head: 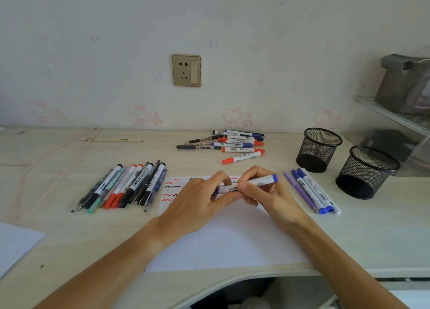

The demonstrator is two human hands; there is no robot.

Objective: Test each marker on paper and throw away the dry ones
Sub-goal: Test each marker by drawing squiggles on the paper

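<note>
- Hands meet over a white paper sheet (232,239) on a pale desk (349,239): left hand (197,206) and right hand (267,192) both pinch one blue-capped marker (253,183) just above the red and black test squiggles (171,190).
- Sorted markers (125,187) lie left of the sheet, a purple-and-blue group (311,192) right, an untidy pile (232,144) behind.
- Two black mesh cups (318,150) stand far right.
</note>
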